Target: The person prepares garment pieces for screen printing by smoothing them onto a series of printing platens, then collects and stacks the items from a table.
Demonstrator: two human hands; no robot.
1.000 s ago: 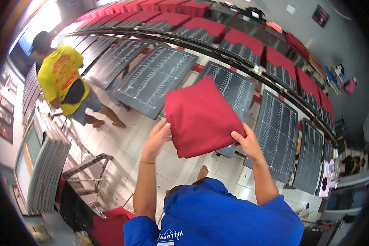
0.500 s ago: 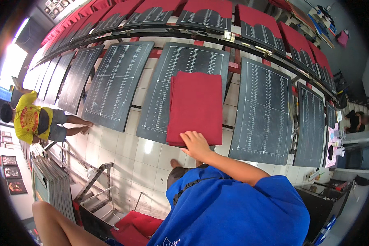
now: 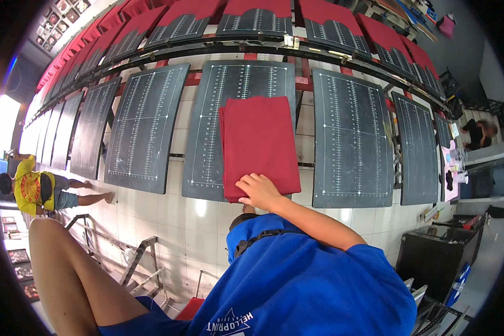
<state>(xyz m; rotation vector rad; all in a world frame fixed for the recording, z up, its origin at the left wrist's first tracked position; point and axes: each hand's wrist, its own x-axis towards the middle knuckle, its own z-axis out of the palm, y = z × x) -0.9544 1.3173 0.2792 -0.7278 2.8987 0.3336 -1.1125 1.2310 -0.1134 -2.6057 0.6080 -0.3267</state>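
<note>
My right hand (image 3: pixel 260 191) lies on the near end of a folded stack of red fabric (image 3: pixel 257 140). Its fingers are spread and flat on the cloth, with the thumb toward the left. The stack rests on the near half of a dark grey printing board (image 3: pixel 203 151) with white ruled marks, covering its right part. My left arm (image 3: pixel 75 274) is bent at the lower left with the elbow raised; the left hand is outside the picture.
More marked boards flank this one, including one on the right (image 3: pixel 353 137). Beyond a dark rail (image 3: pixel 207 46), red cloth covers other boards. A person in yellow (image 3: pixel 32 187) is at the left; another (image 3: pixel 479 134) sits far right. A black cabinet (image 3: pixel 439 255) stands lower right.
The view has shifted, and my left arm reaches farther up into it. My right hand stays on the red fabric, its fingers now more spread across the near end.
</note>
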